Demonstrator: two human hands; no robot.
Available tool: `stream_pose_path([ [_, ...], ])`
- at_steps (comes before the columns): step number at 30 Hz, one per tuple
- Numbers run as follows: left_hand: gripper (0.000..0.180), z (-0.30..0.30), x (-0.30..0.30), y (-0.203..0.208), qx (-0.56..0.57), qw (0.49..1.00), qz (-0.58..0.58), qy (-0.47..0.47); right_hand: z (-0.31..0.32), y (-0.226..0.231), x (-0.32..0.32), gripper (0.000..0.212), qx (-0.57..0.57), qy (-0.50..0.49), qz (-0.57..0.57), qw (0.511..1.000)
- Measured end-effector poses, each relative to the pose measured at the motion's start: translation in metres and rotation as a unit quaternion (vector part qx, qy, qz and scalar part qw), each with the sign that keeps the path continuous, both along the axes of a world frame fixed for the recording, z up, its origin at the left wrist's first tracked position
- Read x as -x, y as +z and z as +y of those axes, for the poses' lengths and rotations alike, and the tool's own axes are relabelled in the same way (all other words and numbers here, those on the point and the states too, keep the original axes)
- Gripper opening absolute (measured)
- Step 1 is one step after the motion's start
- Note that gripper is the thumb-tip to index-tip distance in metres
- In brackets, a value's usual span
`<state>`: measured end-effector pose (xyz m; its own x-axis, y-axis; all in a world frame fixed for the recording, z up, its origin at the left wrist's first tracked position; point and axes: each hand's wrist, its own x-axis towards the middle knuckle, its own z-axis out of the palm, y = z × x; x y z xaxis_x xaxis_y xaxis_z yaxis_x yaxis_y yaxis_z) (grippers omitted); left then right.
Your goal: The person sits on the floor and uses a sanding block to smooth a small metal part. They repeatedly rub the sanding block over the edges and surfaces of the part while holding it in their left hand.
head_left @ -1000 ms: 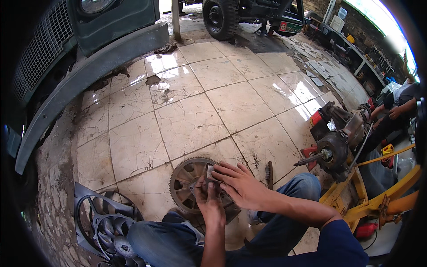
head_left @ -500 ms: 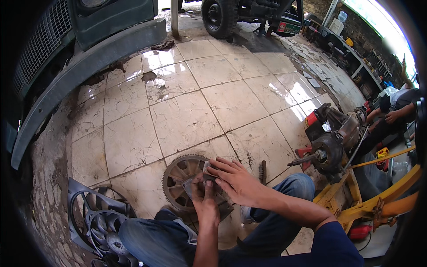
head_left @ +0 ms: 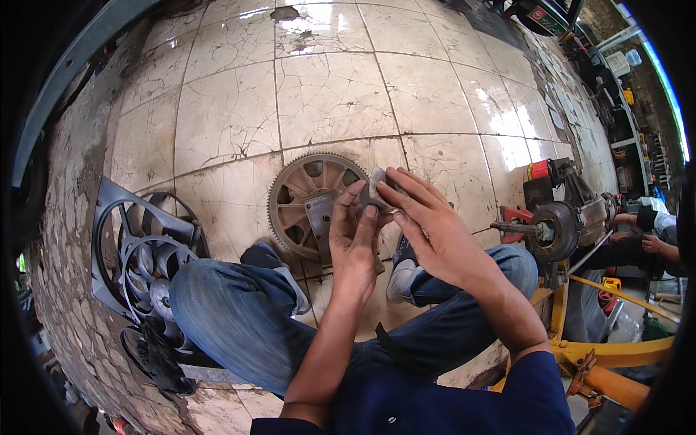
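Both my hands meet over a toothed flywheel [head_left: 284, 194] on the floor between my feet. My left hand [head_left: 351, 250] is closed on a small dark metal part [head_left: 368, 197], thumb in front, with its exact shape mostly hidden by fingers. My right hand [head_left: 442, 232] comes from the right, its fingers bent over a small grey folded piece [head_left: 376, 176] against that part; whether it is cloth or sandpaper I cannot tell. Just left of my left hand, a flat grey metal plate with holes [head_left: 319, 212] lies over the flywheel's edge.
A radiator fan with its shroud [head_left: 109, 206] lies left of my knee. On the right, a gearbox-like assembly [head_left: 554, 232] with a protruding shaft stands by a yellow frame [head_left: 616, 353]. Another person [head_left: 656, 232] sits beyond it. Cracked tiles [head_left: 333, 94] stretch ahead.
The view has tipped downward, so the flywheel and my legs sit higher in the picture. My hands remain together, with the left fingers now raised around the part and the right hand slightly drawn back.
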<state>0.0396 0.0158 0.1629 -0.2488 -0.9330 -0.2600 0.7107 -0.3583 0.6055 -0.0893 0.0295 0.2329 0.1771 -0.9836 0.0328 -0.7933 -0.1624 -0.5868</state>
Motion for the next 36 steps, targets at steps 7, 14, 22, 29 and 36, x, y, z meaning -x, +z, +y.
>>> stream_pose_path([
  [7,0.034,-0.005,0.004,-0.004,-0.031,0.998,0.05,0.017,-0.001,0.0,-0.004,0.039,0.005,0.001,0.042,0.999],
  [14,0.034,-0.005,0.005,-0.003,-0.067,0.995,0.076,0.019,-0.002,0.001,-0.003,0.04,-0.001,0.01,0.029,1.0],
  [22,0.028,-0.003,0.006,-0.001,-0.046,0.998,0.023,-0.02,-0.004,0.001,-0.004,0.04,-0.011,-0.005,-0.025,1.0],
  [29,0.037,-0.004,0.009,-0.004,-0.004,0.995,-0.095,0.027,-0.002,0.005,-0.006,0.039,-0.086,-0.038,-0.157,0.983],
  [36,0.041,-0.001,0.011,-0.003,0.045,0.992,-0.116,0.001,-0.003,0.006,0.003,0.041,-0.136,-0.096,-0.251,0.953],
])
